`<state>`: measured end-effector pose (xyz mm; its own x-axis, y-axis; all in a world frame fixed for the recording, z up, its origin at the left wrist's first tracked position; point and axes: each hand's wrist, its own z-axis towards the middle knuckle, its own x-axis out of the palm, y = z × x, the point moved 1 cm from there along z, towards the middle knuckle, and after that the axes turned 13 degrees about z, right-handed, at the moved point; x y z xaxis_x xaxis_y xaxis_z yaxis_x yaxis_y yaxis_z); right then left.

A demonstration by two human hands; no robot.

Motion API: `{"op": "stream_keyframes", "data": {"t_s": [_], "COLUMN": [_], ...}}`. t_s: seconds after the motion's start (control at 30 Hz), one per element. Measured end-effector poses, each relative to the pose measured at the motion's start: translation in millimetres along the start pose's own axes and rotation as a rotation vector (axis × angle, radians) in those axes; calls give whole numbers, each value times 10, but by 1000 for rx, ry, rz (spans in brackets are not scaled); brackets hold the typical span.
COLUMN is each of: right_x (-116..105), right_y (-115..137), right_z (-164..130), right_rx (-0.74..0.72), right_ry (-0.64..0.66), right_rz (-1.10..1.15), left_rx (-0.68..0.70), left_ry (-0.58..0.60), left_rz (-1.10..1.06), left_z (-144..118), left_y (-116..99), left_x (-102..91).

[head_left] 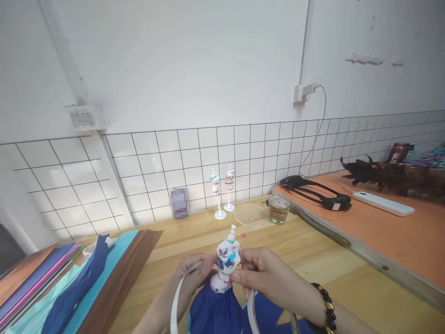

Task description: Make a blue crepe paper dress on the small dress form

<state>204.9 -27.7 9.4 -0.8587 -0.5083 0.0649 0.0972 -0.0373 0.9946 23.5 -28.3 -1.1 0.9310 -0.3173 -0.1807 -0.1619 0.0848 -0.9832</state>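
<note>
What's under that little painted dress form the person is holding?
Dark blue fabric spreads out like a skirt below the little dress form, between the left hand and right hand. Any stand beneath is covered by the fabric.

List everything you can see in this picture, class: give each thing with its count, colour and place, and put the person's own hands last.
Mini mannequin: 1, white with pink and blue splashes, held between both hands.
Blue skirt piece: 1, dark blue, under the held mannequin.
White ribbon: 1, looping down from the hands.
Small mannequins on stands: 2, white and patterned, by the tiled wall.
Clear disc: 1, transparent, on the wooden table.
Glass jar: 1, clear, beside the disc.
Paper sheets: several, brown, blue, teal and pink, at left.
Power strip: 1, white, on the orange surface.
Left hand: pinching the mannequin's waist.
Right hand: pinching the mannequin, beaded bracelet on the wrist.
</note>
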Motion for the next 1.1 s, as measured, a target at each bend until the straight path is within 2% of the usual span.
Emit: {"op": "stream_keyframes", "data": {"t_s": [0.17,0.43,0.53,0.7,0.83,0.97,1.1], "right_x": [8,28,11,-17,-8,-2,-31], "right_y": [-112,-134,-133,-151,-157,-151,-181], "right_z": [32,62,74,102,116,98,70], "right_rx": [-25,14,13,4,-2,-4,-13], "right_ry": [-8,-91,-106,-161,-154,-137,-115], "right_rz": [-35,-127,-135,-191,-186,-193,-170], "left_rx": [45,129,154,349,532,617,600], "left_ry": [-42,-109,-178,-306,-390,-326,-60], "left_rz": [5,295,418,725,957,1087,1222], "left_z": [15,-48,-69,-133,-185,-238,-300], "left_y": [32,-61,-107,-147,-123,-99,-104], "left_x": [18,-87,-102,-60,25,165,233]}}
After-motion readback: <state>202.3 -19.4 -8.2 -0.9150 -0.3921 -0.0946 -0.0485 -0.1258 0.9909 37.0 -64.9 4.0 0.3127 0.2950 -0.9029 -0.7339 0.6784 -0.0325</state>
